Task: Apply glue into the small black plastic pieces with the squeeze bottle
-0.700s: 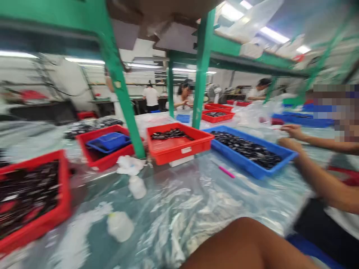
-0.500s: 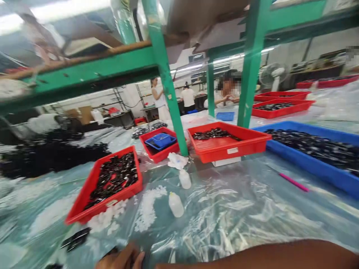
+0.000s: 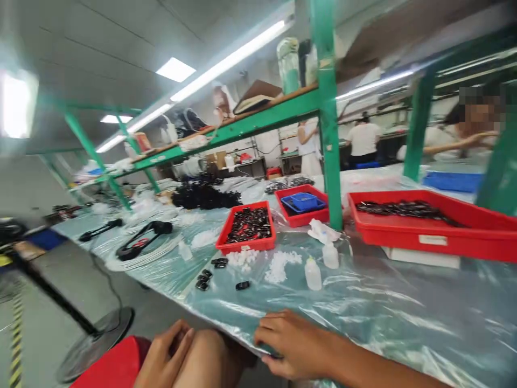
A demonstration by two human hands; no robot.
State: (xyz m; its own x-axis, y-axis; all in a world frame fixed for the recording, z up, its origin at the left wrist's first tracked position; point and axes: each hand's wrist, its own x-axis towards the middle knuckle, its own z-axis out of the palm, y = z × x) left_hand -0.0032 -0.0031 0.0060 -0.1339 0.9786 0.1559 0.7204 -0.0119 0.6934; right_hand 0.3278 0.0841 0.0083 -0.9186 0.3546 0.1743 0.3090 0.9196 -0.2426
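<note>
My right hand (image 3: pixel 288 345) is at the table's front edge, its fingers curled round a small dark piece (image 3: pixel 269 349). Low in the view, my left hand (image 3: pixel 167 353) rests by my leg, fingers curled; whatever it may hold is hidden. A single black piece (image 3: pixel 243 285) lies on the plastic-covered table (image 3: pixel 226 310), with more black pieces (image 3: pixel 203 280) to its left. White bits (image 3: pixel 279 267) are heaped near two white bottles, one (image 3: pixel 313 275) in front of the other (image 3: pixel 330 255). Behind them stands a red tray (image 3: pixel 246 249) of black parts.
Another red tray (image 3: pixel 404 229) is at the right; one behind the post (image 3: pixel 332 161) holds small blue trays (image 3: pixel 304 202). Black frames (image 3: pixel 143 242) and coiled white cord lie at the left. A stand (image 3: pixel 97 345) is on the floor. People are in the background.
The view has swung left, bringing the table's left part and floor into sight. My right hand now shows clearly at the table edge, and a hand shows by my leg.
</note>
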